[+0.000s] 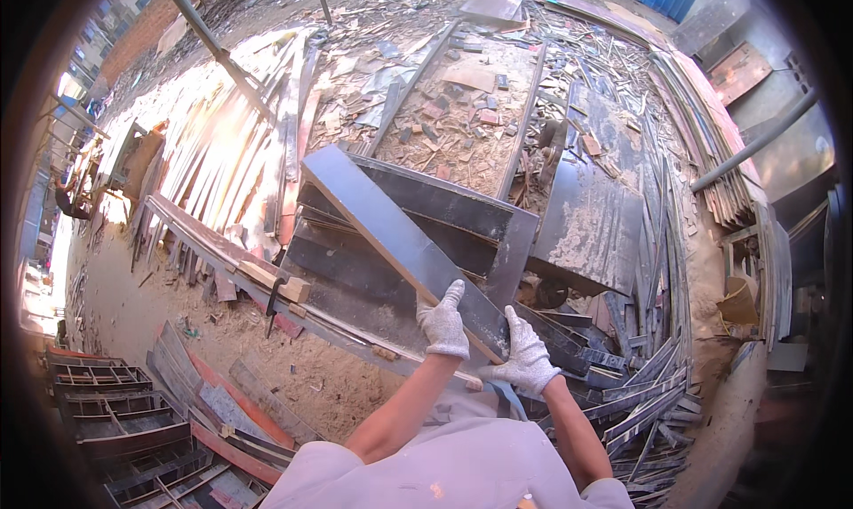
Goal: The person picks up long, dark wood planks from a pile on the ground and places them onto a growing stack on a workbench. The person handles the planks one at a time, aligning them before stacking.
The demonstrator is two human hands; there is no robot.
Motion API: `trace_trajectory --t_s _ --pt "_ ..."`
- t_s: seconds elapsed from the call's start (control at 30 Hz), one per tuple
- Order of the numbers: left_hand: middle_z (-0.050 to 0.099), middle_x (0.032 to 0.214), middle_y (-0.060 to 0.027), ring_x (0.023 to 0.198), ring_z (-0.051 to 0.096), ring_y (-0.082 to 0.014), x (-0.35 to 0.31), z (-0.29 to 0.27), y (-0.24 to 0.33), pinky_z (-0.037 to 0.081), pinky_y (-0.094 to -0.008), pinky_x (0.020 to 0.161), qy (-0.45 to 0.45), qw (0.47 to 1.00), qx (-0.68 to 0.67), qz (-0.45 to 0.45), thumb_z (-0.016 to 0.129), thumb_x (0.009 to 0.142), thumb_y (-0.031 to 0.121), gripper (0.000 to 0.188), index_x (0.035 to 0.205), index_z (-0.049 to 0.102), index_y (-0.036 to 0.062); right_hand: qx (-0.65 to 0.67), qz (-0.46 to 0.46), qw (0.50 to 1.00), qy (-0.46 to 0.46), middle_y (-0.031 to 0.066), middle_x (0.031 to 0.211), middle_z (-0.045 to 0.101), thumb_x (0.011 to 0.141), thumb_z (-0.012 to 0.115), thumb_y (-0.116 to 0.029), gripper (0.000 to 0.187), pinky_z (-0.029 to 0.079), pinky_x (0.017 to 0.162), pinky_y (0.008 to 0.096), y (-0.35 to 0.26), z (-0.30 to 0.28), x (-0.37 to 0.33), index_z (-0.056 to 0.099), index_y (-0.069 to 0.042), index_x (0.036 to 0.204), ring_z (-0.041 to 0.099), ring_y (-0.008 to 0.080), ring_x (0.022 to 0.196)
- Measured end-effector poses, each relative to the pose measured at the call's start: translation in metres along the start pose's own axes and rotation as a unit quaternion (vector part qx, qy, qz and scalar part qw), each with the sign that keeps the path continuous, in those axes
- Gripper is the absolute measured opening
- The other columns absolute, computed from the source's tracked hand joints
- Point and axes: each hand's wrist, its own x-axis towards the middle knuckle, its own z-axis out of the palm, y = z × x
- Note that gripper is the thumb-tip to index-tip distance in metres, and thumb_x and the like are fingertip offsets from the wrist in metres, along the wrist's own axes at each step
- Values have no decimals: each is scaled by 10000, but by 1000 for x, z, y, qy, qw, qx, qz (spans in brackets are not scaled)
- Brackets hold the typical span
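A long dark board (382, 216) with a pale wood edge slants away from me toward the far left, raised over the bench. My left hand (443, 321), in a pale knit glove, grips its left edge with the thumb on top. At the near end my right hand (524, 356), gloved alike, holds the right corner with its thumb up along the side. Beneath lies a dark worktable (342, 282), and more dark boards (444, 198) stand on it beyond the held one. A black clamp-like piece (275, 306) sits at the table's left edge beside a short wood block (289, 287).
Strips of wood (222, 154) lie in a sunlit pile at the left. A dusty dark panel (591, 216) leans right of the table, with loose slats (649, 402) heaped near it. Framed panels (115, 411) are stacked at lower left. A metal pole (755, 140) slants in from the right.
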Motion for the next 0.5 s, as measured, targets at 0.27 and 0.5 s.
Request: trace_trajectory --t_s 0.27,0.5 --pt "703 1014 -60 870 715 -192 15 98 35 624 -346 724 -279 959 7 -50 807 975 226 327 1213 642 72 176 120 975 64 241 1278 705 666 941 -397 987 551 1053 425 49 -3 -97 523 22 1456 706 338 1198" --pt "724 813 -133 684 721 -270 20 131 -31 625 -408 596 -286 927 160 -181 748 880 63 103 951 721 -8 223 194 953 67 227 1314 695 678 948 -427 1025 537 1070 422 60 18 -157 499 32 1477 689 318 1224"
